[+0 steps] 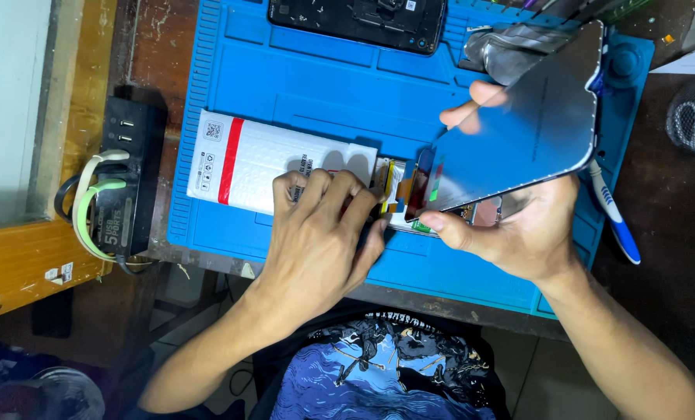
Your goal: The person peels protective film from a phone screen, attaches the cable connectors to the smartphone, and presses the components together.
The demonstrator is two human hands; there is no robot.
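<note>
My right hand [519,225] grips a phone display panel [519,132] by its lower edge and tilts it up off the blue work mat [316,85], index fingertip on its left edge. An orange flex cable [398,187] hangs from the panel's lower left corner. My left hand [320,233] rests fingers-down on a white padded pouch with a red stripe [262,159], its fingertips pressing near the flex cable and a small part I cannot make out.
A black opened phone body [359,19] lies at the mat's far edge. A blue-and-white toothbrush [616,218] sits at the right. A black USB hub with cables [122,183] stands left of the mat, beside a wooden frame [28,264].
</note>
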